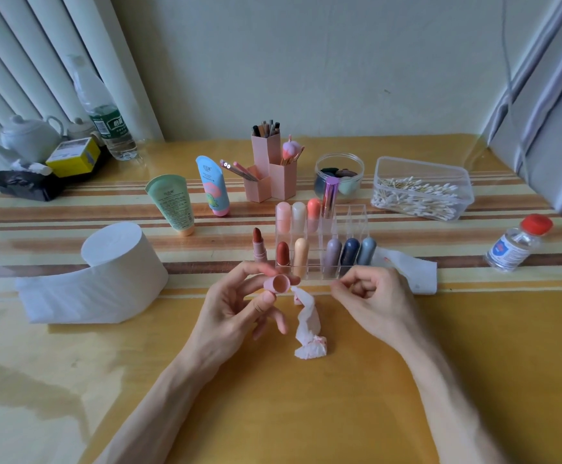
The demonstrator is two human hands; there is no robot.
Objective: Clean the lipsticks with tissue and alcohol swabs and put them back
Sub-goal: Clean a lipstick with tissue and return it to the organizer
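- A white roll of toilet tissue (119, 262) stands on the yellow striped table (306, 413) at 9 o'clock from the hands, its loose end trailing towards the near edge.
- The left hand (236, 306) is clamped on a small pale pink lipstick cap (278, 283), pinched between thumb and fingertips, with the open mouth turned towards the camera.
- At 12 o'clock from that hand an uncapped brick-red lipstick in a pink tube (257, 244) stands upright on the table, just beside the left wall of the organiser.
- A twisted strip of white tissue with pink smears (308, 324) lies on the table between the two hands, at 6 o'clock from the organiser.
- The clear acrylic lipstick organiser (353, 222) holds capped lipsticks in two rows (pale pink, white, coral and a purple metallic tube behind; dark red, peach, lilac, navy and grey-blue in front).
- The right hand (373, 299) hovers at 5 o'clock from the organiser, fingers curled and thumb meeting forefinger; I cannot tell whether anything is pinched there.
- A flat white tissue sheet (410, 269) lies at 3 o'clock from the organiser.
- A clear plastic tub of cotton swabs (420, 189) sits at 1 o'clock.
- A small clear alcohol bottle with a red cap (515, 246) stands far right, well apart.
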